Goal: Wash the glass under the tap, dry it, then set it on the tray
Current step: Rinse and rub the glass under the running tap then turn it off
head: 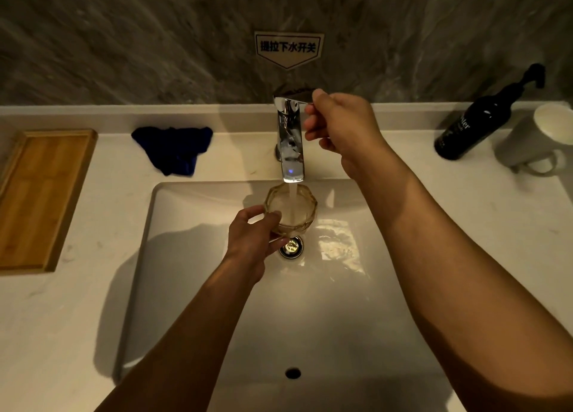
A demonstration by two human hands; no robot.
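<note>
Head view only. Left hand [254, 235] comes up from bottom centre, forearm angled toward frame centre, thumb and fingers wrapped around the left side of the glass [291, 208]. Grip is closed on the glass wall, thumb tip at the rim, fingers curling under the base side. Glass sits to the right of the palm, mouth up and tipped slightly toward the camera, directly under the tap [290, 139] spout. Water stream [292, 194] falls straight into it.

Right hand [338, 129] reaches in from lower right, forearm running diagonally across the frame, fingers pinched on the tap lever [291, 100] at upper centre. Knuckles sit just right of the chrome body.

Glass hangs over the sink [192, 287], just above and behind the drain [291, 246], not touching the basin as far as visible. Basin is wide, open room on all sides of the glass.

Wooden tray [40, 194] lies at the left edge of the frame on the counter [102, 287], well apart from the glass. Dark blue cloth [173, 148] is bunched on the counter between tray and tap, near the back ledge. Black pump bottle [477, 123] and white mug [539, 139] stand at upper right, just beside each other. Sign [288, 47] on the wall above the tap.
</note>
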